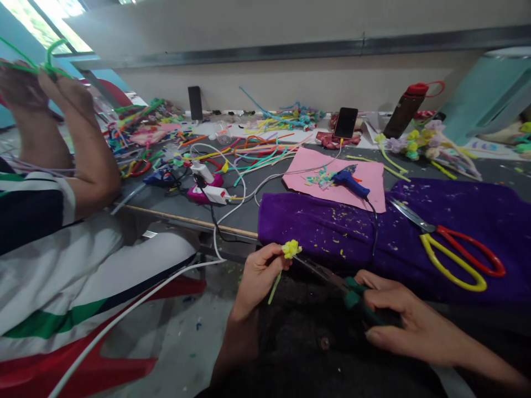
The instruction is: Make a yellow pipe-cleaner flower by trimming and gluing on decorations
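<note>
My left hand (259, 279) pinches a small yellow pipe-cleaner flower (291, 249), whose thin green stem (274, 288) hangs below the fingers. My right hand (394, 312) is wrapped round the dark green handles of a pair of scissors (327, 275). The narrow blades point left, and their tips are at the right side of the flower; whether they touch it I cannot tell. Both hands are above my dark-clothed lap, at the front edge of the table. A larger pair of scissors (452, 243) with red and yellow handles rests on the purple cloth (298, 218), which is strewn with yellow trimmings.
A blue glue gun (350, 182) lies on a pink sheet (309, 166). Left of it are a power strip (209, 193) and a white cable (166, 276). Behind stand a phone (345, 122) and a dark bottle (405, 110). A co-worker's hands (62, 91) hold green pipe cleaners at left.
</note>
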Tool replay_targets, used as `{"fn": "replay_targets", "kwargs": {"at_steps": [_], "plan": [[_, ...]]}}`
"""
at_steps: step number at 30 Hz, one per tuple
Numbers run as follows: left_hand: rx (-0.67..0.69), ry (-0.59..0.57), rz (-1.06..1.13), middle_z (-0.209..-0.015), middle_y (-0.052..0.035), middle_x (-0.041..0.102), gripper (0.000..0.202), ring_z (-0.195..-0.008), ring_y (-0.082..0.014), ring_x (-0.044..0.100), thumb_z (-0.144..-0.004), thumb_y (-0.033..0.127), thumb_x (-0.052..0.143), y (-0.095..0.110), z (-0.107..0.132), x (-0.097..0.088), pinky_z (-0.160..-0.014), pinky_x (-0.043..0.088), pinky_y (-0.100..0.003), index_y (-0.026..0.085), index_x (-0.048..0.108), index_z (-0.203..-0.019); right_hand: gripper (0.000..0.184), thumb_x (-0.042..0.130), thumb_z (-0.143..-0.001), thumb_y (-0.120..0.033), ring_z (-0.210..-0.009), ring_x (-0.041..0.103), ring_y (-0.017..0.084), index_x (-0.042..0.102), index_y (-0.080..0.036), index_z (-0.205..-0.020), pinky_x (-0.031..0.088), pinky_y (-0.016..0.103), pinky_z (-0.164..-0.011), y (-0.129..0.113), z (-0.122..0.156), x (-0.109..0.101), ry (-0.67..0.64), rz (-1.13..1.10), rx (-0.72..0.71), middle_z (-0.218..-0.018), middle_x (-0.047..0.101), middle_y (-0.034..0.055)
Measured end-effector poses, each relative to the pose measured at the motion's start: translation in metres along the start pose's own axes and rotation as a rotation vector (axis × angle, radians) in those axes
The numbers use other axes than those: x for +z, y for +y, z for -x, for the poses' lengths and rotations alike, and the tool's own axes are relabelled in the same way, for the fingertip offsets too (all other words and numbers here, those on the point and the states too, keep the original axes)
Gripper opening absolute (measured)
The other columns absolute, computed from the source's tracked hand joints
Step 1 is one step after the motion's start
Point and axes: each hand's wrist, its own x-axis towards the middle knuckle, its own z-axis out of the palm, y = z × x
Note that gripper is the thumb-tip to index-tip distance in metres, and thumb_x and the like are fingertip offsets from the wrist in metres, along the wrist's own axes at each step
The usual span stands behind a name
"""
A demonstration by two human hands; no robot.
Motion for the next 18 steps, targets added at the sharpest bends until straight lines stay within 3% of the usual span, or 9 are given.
{"fn": "replay_targets", "kwargs": {"at_steps": [8,18], "plan": [[0.029,-0.007,-0.064,-0.066,-0.0006,0.057,0.012,-0.064,-0.0127,0.052,-0.077,0.021,0.054,0.0062,-0.0015,0.0004,-0.060,0.040,-0.022,0.016,0.063,-0.071,0.016,0.050,-0.081,-0.028,-0.074,0.045,0.016,0.046,-0.018,-0.069,0.038,0.028,-0.064,0.0040,-0.0005,0.0007,-0.013,0.016,-0.006,-0.080,0.047,0.0024],[0.072,-0.024,-0.122,-0.066,0.0003,0.056,0.013,-0.063,-0.0118,0.051,-0.077,0.017,0.053,0.0073,-0.0023,0.0011,-0.060,0.038,-0.021,0.017,0.063,-0.068,0.030,0.050,-0.080,-0.045,-0.074,0.044,0.015,0.055,-0.016,-0.072,0.036,0.026,-0.065,0.0033,-0.0017,-0.0089,-0.096,-0.225,0.091,-0.080,0.047,0.0017]]}}
